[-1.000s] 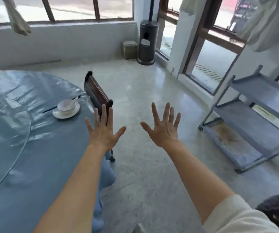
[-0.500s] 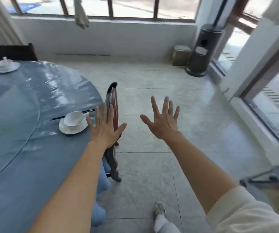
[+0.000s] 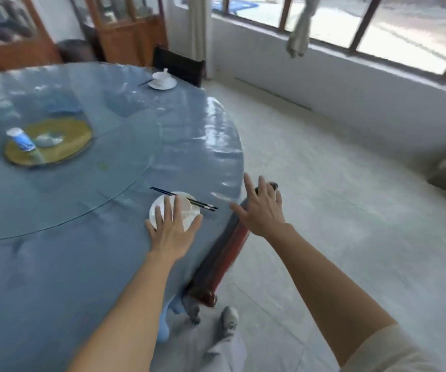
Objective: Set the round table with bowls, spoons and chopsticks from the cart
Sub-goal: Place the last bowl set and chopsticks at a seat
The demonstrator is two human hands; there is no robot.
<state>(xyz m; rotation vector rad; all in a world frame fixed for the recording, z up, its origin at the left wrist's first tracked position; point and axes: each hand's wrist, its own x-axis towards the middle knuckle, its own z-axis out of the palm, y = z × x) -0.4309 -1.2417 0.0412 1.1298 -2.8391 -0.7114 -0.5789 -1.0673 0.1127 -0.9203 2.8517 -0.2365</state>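
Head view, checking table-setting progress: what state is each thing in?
Left hand: open, fingers spread over the near plate; contact unclear.
Right hand: open, over the chair back.
Near chopsticks: lying across the near plate's far edge.
Far bowl: upright on the far plate, spoon inside.
Chair: tucked against the table.

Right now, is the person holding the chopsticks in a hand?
No, the chopsticks lie on the round table, and the left hand and right hand both have straight, empty fingers.
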